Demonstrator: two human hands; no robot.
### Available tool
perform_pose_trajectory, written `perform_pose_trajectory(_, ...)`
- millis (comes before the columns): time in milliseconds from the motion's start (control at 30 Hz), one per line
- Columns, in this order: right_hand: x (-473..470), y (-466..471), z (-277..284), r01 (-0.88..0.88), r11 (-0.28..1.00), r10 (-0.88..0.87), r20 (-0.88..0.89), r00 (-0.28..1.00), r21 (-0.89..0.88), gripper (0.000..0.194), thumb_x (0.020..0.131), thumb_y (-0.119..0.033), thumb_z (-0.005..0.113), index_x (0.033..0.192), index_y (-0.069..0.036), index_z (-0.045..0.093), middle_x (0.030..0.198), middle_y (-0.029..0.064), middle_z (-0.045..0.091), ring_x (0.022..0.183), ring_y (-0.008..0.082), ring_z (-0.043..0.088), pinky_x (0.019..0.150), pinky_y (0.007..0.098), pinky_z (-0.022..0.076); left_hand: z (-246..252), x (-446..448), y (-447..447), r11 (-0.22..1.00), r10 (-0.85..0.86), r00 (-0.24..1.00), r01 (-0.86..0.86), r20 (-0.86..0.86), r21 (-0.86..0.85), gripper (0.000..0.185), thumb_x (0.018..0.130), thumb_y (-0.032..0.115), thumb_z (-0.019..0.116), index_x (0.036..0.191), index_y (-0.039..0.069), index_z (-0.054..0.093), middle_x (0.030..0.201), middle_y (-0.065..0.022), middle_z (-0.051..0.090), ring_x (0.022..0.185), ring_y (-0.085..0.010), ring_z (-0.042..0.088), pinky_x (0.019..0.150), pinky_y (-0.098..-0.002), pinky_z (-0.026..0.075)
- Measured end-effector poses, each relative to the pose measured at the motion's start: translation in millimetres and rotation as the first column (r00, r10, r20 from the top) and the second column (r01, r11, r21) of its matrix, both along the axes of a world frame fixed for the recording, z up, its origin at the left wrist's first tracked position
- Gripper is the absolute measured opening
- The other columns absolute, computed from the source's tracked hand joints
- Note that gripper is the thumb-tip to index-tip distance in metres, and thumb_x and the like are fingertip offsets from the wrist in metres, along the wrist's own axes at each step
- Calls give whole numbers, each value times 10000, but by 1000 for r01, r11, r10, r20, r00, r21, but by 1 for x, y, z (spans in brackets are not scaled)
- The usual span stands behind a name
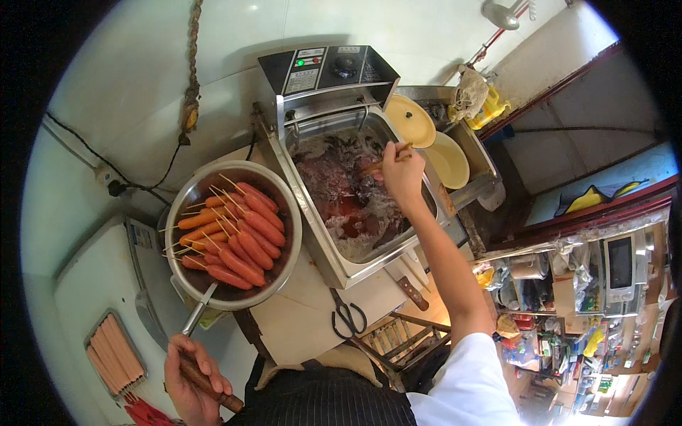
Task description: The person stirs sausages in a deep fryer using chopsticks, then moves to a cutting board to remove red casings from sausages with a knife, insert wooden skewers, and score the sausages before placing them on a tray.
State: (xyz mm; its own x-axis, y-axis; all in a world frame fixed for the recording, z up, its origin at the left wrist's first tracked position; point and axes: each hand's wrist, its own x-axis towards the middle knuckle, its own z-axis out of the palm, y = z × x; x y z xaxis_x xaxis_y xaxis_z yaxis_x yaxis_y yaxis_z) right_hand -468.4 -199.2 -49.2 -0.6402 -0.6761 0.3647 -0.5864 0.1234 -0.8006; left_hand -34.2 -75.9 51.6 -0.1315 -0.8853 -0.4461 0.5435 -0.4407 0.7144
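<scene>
My right hand (402, 173) grips wooden chopsticks (406, 152) over the oil tank of a stainless-steel electric fryer (343, 279). Dark oil (351, 197) bubbles and foams in the tank; what lies under the surface is hard to make out. My left hand (194, 375) is closed around the wooden handle (200, 381) of a metal-shafted utensil. Its shaft (200, 311) runs up to the near rim of a round metal basin (290, 261), and its far end is hidden there. Several red and orange sausages on sticks (250, 234) lie piled in that basin.
Scissors (349, 319) and a wooden-handled knife (413, 293) lie in front of the fryer. Right of it are an enamel pot (450, 160), its lid (413, 120) and a yellow jug (489, 109). At lower left, a tray of pale sausages (114, 354) rests on a white surface.
</scene>
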Motion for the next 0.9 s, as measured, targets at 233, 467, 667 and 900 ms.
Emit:
perform_pose_trajectory(233,18,19,-16,-75,997,73,277,958,-3,252,961,-180,501,861,49,536,718,111,620,575,155,637,520,270,553,-4,-4,-9,1000,-12,999,12,-49,0,276,1018,304,311,948,59,417,666,-34,445,396,-99,488,356,-263,522)
perform_pose_trajectory(467,24,29,-20,-63,995,82,257,963,-78,278,964,-190,504,879,69,555,734,145,653,592,163,650,536,268,551,-1,-10,-16,999,-33,996,34,-78,12,282,1019,303,301,948,52,407,665,-43,442,397,-109,493,362,-275,530)
perform_pose_trajectory(667,24,20,-19,-51,995,65,167,984,-82,279,943,-140,536,788,84,596,653,105,625,557,143,638,514,256,530,-2,-15,-21,999,-41,997,42,-71,19,278,1020,303,297,948,55,398,670,-46,438,400,-113,495,367,-284,534)
perform_pose_trajectory(900,21,12,-27,-61,994,84,280,956,-91,275,958,-173,516,874,83,572,746,155,662,628,179,667,547,262,555,-5,-18,-23,998,-52,996,54,-70,23,276,1021,304,290,953,58,395,663,-44,436,395,-115,491,364,-286,530)
